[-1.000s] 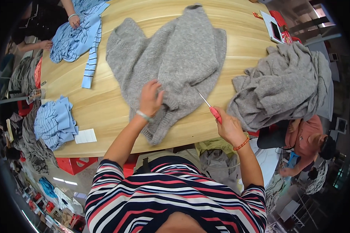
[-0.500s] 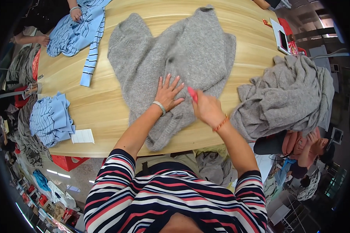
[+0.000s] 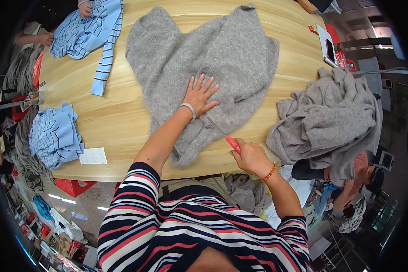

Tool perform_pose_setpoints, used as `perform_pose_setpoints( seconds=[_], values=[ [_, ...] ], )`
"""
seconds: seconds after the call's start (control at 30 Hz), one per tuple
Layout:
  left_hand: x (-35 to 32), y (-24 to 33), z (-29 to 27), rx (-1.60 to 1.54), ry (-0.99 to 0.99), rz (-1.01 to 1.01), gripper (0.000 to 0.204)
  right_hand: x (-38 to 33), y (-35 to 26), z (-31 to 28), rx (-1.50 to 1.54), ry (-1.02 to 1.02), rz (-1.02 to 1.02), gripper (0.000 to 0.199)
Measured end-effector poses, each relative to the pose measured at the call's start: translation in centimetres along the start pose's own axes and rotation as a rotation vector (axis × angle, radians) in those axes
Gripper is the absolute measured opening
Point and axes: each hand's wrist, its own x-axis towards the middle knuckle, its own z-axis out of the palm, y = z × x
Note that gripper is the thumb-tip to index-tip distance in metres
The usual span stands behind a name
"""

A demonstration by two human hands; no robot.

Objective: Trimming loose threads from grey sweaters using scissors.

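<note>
A grey knitted sweater point(image 3: 204, 59) lies spread on the table in front of me. My left hand point(image 3: 199, 97) rests flat on it, fingers spread, a pale bangle at the wrist. My right hand point(image 3: 254, 158), wearing an orange bead bracelet, is closed around the pink-red handle of a thin metal-shafted tool point(image 3: 232, 144). The shaft points up and left, toward the sweater near my left hand. From this angle I cannot tell whether its tip touches the knit or what exact kind of tool it is.
A heap of grey knitwear point(image 3: 326, 118) covers the table's right side. Blue striped garments point(image 3: 54, 136) lie at the left, beside a white paper slip point(image 3: 93, 156). At the far left another person's hands hold a blue striped garment point(image 3: 88, 34). A phone point(image 3: 329, 50) lies far right.
My right hand has drawn back toward me and slightly right, so the tool's shaft now shows clearly. My left hand has slid a little farther up the sweater.
</note>
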Motion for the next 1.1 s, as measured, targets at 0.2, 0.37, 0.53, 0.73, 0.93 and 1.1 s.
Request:
perform_pose_setpoints(
  seconds=[0.2, 0.37, 0.53, 0.73, 0.93, 1.1],
  values=[
    [-5.2, 0.8, -2.2, -0.002, -0.065, -0.048, 0.064, 0.1, -0.8, -1.3, 0.042, 0.076, 0.056, 0.037],
    [-8.9, 1.6, -2.2, -0.046, -0.059, -0.058, 0.067, 0.9, -0.5, 1.0, 0.018, -0.012, -0.062, 0.036],
    [-8.8, 1.4, -2.4, -0.038, -0.071, -0.051, 0.064, 3.9, -0.4, -0.9, -0.001, 0.100, 0.025, 0.033],
    [-9.0, 1.1, -1.7, -0.049, -0.051, -0.064, 0.062, 3.3, -0.2, -0.3, -0.049, -0.028, -0.024, 0.033],
    [-9.9, 0.1, -1.5, 0.016, -0.013, -0.016, 0.059, 0.0, 0.3, 1.9, 0.059, -0.102, -0.039, 0.036],
    [-17.4, 2.8, -7.8, -0.186, 0.062, -0.086, 0.062, -0.5, 0.8, 2.2, 0.222, 0.291, -0.161, 0.044]
  ],
)
